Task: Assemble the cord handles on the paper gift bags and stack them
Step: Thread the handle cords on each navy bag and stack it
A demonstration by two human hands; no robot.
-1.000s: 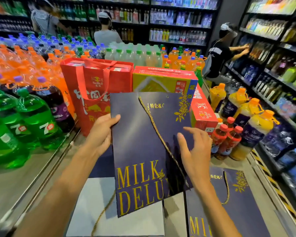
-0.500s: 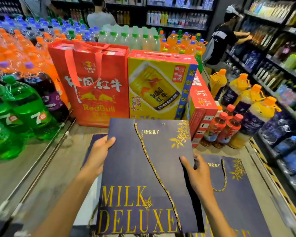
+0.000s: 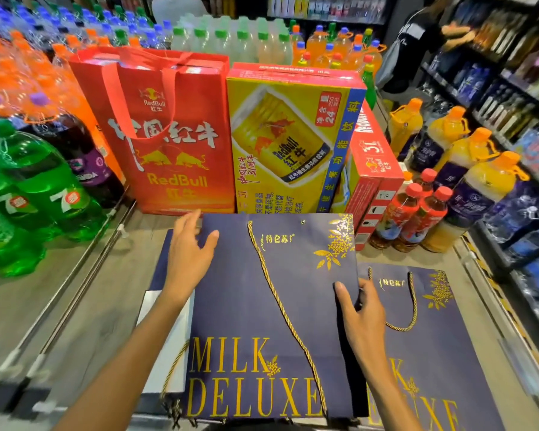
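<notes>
The bag (image 3: 271, 306), navy with gold "MILK DELUXE" lettering, lies flat on the counter (image 3: 84, 321), its top edge pointing away. A gold cord (image 3: 285, 309) runs slantwise across its face, from a hole near the top edge down to the bottom right corner.

The right hand (image 3: 360, 309) pinches the bag's right edge, thumb on the face and fingers curled behind it. The left hand (image 3: 187, 253) rests on the top left corner, released, with fingers fairly straight and thumb spread on the paper.

A second bag (image 3: 433, 353) of the same print lies flat just to the right, partly under the first. Its cord handle (image 3: 413, 306) forms a loop on its face. At the left, a white sheet (image 3: 165, 337) and a strip of another navy bag (image 3: 165, 253) show from under the first bag, and a loose cord end (image 3: 171, 377) hangs by the near edge.

Beyond the bags stand a red bag (image 3: 168, 135), a yellow box (image 3: 293, 144) and a red box (image 3: 374, 169), side by side. Red-capped bottles (image 3: 417, 209) and orange-capped jugs (image 3: 467, 169) stand to their right, green bottles (image 3: 35, 188) to the left. Further back are rows of drinks and shelves (image 3: 511, 73), with a person (image 3: 417, 42) at the far right.
</notes>
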